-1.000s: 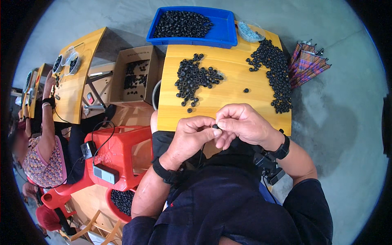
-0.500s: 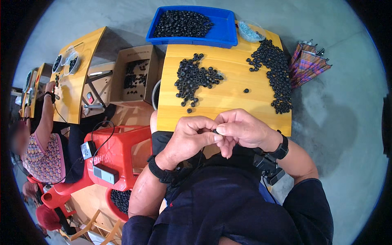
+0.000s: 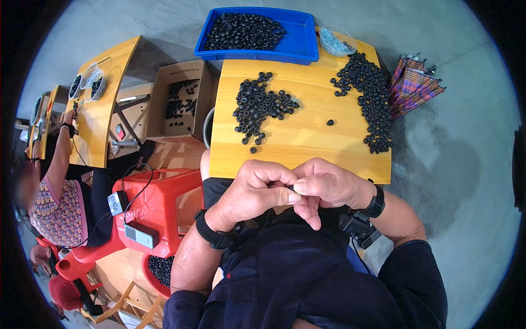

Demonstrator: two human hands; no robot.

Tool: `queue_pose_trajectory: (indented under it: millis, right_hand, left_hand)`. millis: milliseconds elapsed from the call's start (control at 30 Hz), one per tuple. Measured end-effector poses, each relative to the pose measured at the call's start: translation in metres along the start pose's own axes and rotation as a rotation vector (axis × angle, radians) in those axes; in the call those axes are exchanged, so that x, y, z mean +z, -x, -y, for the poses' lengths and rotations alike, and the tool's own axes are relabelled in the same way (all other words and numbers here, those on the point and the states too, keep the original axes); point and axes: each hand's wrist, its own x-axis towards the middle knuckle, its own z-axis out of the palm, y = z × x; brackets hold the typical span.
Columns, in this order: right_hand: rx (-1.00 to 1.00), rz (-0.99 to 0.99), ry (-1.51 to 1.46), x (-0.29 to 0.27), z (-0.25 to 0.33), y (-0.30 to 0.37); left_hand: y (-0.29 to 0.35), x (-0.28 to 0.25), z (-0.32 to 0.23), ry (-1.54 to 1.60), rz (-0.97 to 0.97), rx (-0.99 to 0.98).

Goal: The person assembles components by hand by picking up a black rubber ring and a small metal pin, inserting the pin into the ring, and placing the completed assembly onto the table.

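My left hand (image 3: 255, 192) and my right hand (image 3: 334, 186) meet just past the near edge of the wooden table. Thumbs and fingers of both are pinched together at the tips around a small black part (image 3: 292, 188), nearly all hidden by them. Beyond my hands, a pile of small black ring-shaped parts (image 3: 257, 107) lies on the left of the tabletop (image 3: 307, 148). A longer heap of black parts (image 3: 375, 109) runs down the right side, and a single black part (image 3: 330, 123) sits between the two.
A blue tray (image 3: 301, 38) of black parts and a clear bowl (image 3: 337, 43) with pale blue small pieces stand at the far edge. Left are a cardboard box (image 3: 156, 120) and red stool (image 3: 150, 205) bearing devices. A folded plaid umbrella (image 3: 411, 88) is right; another person (image 3: 60, 214) works at the left.
Both hands have shifted slightly nearer to me and a little right, still pinched together. The dark part between the fingertips is less visible now. The piles look unchanged.
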Motion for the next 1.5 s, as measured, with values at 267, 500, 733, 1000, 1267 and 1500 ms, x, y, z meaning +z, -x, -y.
queue_pose_trajectory:
  millis: [267, 500, 733, 1000, 1267, 1500]
  right_hand:
    - [-0.093, -0.048, -0.054, 0.018, -0.012, -0.004]
    - [-0.098, -0.093, -0.039, 0.017, -0.015, -0.008]
    - [-0.074, -0.169, -0.020, 0.025, -0.019, -0.006]
    - [-0.054, -0.221, -0.249, 0.017, -0.037, -0.014]
    - [-0.040, -0.098, 0.015, 0.003, -0.015, 0.001]
    - [-0.096, -0.107, -0.152, 0.003, -0.025, 0.000]
  left_hand:
    - [0.002, -0.002, 0.002, 0.022, 0.001, -0.004]
    - [0.006, -0.007, 0.008, 0.045, 0.015, -0.050]
    - [0.003, -0.003, 0.011, 0.050, 0.005, -0.065]
    - [0.001, -0.011, 0.025, 0.060, 0.004, -0.119]
    - [-0.011, -0.004, 0.003, -0.025, 0.099, -0.209]
    - [-0.010, -0.003, 0.005, -0.012, 0.081, -0.159]
